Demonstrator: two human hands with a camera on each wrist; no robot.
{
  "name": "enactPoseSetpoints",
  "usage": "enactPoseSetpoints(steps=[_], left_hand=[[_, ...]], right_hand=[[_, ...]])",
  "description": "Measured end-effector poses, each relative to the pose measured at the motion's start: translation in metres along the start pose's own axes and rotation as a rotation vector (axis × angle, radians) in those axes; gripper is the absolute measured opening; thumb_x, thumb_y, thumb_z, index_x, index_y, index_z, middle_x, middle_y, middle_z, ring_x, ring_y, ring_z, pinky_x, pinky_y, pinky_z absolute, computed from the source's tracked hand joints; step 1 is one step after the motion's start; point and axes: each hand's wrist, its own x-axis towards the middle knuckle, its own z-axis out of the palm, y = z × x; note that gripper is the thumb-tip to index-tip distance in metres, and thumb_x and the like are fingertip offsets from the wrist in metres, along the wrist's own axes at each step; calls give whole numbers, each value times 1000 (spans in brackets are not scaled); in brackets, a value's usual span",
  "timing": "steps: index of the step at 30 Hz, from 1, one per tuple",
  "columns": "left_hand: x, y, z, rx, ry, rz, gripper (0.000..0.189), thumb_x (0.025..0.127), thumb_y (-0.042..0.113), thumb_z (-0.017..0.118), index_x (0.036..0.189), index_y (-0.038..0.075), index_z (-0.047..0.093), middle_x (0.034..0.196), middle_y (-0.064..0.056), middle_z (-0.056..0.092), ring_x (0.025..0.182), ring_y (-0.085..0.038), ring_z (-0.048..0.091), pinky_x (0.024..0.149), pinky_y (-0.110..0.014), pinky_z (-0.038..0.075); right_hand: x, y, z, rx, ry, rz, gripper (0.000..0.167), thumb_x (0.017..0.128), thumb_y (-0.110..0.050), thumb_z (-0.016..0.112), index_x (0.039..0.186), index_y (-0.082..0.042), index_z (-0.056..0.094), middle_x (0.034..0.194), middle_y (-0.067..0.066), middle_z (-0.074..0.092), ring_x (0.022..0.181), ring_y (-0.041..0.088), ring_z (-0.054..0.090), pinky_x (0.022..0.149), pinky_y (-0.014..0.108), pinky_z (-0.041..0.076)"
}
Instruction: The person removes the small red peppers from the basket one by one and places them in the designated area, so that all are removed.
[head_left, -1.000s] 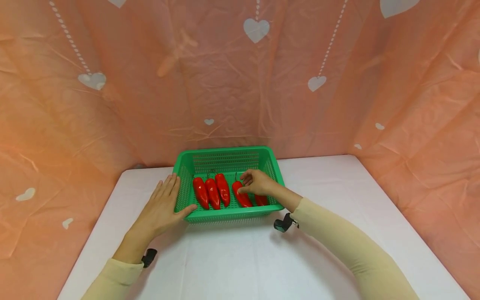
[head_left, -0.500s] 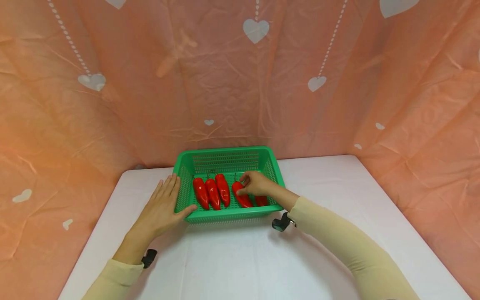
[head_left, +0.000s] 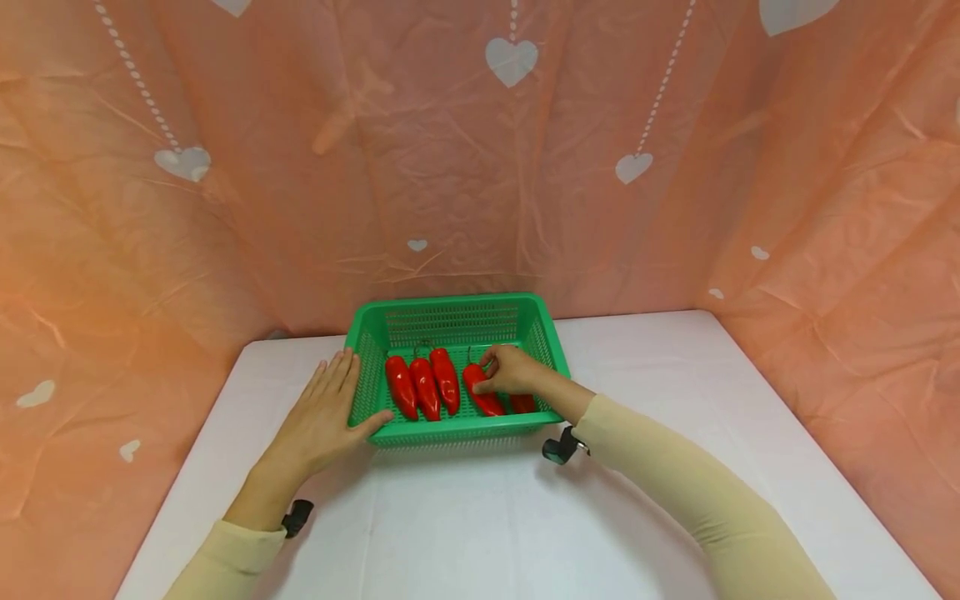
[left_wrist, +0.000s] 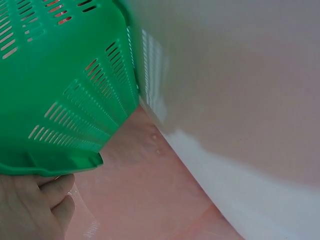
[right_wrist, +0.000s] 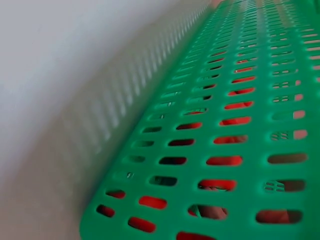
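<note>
A green plastic basket [head_left: 465,423] with slotted walls holds several glossy red peppers. Three peppers [head_left: 425,388] lie side by side in its left half, stems toward the back. My right hand [head_left: 513,371] reaches over the right side and pinches another red pepper [head_left: 487,404] near its stem end, thumb on the near side. One more pepper [head_left: 522,402] is partly hidden beneath that hand. My left hand [head_left: 318,417] rests against the left rim with fingers straight and thumb over the front corner. The left wrist view shows its fingers [left_wrist: 55,195] at the basket's rim.
The basket stands on a white-covered table [head_left: 450,517], near its back edge. An orange-pink cloth [head_left: 450,183] with white hearts hangs behind and on both sides. In the right wrist view the slotted basket wall [right_wrist: 200,150] fills much of the picture, red showing through it.
My right hand has lowered slightly onto the pepper, its thumb and fingers closing in around it. The left hand and the basket stay in place.
</note>
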Motion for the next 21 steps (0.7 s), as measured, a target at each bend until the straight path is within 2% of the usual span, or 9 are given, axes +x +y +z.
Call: enactPoseSetpoints(steps=[12, 21], left_hand=[[2, 0, 3, -3, 7, 6, 107, 103, 67, 57, 163, -15, 24, 174, -31, 17, 163, -48, 14, 134, -56, 10], [1, -2, 3, -3, 1, -1, 106, 103, 66, 57, 164, -14, 23, 175, -31, 15, 163, -49, 14, 134, -56, 9]], right_hand=[[-1, -2, 1, -89, -69, -1, 58, 92, -27, 88, 136, 2, 64, 113, 13, 73, 99, 23, 69, 85, 35, 60], [-1, -1, 0, -54, -93, -8, 49, 93, -25, 87, 126, 5, 68, 93, 7, 69, 82, 15, 61, 71, 26, 52]])
